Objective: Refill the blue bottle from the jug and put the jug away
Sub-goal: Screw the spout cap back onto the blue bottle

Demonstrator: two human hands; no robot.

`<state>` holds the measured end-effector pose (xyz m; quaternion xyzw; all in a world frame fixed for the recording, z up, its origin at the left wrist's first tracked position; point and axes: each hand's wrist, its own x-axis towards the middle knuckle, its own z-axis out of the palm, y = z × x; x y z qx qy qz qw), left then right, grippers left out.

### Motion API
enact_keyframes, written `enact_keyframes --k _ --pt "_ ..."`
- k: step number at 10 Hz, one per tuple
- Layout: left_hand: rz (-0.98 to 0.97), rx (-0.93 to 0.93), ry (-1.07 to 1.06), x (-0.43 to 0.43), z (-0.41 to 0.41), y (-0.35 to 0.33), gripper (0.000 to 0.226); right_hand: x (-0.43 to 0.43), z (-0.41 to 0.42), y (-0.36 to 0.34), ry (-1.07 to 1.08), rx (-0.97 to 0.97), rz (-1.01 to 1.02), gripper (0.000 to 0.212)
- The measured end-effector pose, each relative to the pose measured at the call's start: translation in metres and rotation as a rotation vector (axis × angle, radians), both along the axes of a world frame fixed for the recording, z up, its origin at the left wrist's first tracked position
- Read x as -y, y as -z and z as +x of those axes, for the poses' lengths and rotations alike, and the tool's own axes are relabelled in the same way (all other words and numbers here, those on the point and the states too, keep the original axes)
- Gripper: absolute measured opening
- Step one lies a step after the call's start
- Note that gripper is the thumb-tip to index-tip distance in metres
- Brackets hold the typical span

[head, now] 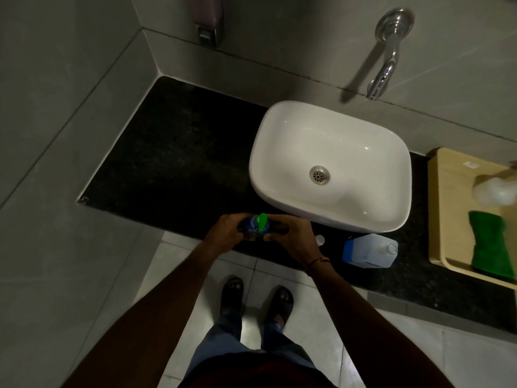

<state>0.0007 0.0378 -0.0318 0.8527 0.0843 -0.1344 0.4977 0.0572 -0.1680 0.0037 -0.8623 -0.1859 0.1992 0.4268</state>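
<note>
The blue bottle (253,224) with a green pump top (262,221) stands at the front edge of the black counter (173,152). My left hand (228,232) wraps its left side and my right hand (291,236) grips it from the right, near the top. The jug (369,250), translucent with a blue label, lies on its side on the counter to the right of my hands, its neck pointing right. A small white cap (319,240) rests on the counter between my right hand and the jug.
A white basin (330,166) sits on the counter behind my hands, under a chrome wall tap (387,57). At the right, a beige tray (447,219) holds a green cloth (489,245) and a white bottle (495,189). A soap dispenser (209,21) hangs on the back wall.
</note>
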Motion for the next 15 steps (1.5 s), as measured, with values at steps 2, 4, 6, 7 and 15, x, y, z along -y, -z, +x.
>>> enact_keyframes --k 2,4,6,7,15 --pt "0.039 0.038 -0.071 -0.001 -0.005 0.003 0.049 -0.007 -0.005 0.020 0.063 -0.069 -0.072 0.052" --pt "0.008 0.069 -0.180 -0.021 -0.009 0.004 0.050 -0.037 -0.002 0.029 0.107 -0.076 -0.039 0.047" --pt "0.045 0.070 -0.254 -0.066 0.004 0.008 0.049 -0.091 -0.001 0.039 0.325 -0.213 0.149 0.045" --pt "0.043 0.037 -0.271 -0.085 0.018 0.011 0.046 -0.115 0.003 0.045 0.449 -0.260 0.219 0.041" --pt "-0.045 0.055 -0.287 -0.119 0.095 0.025 0.041 -0.185 0.047 0.077 0.785 -0.639 0.573 0.027"
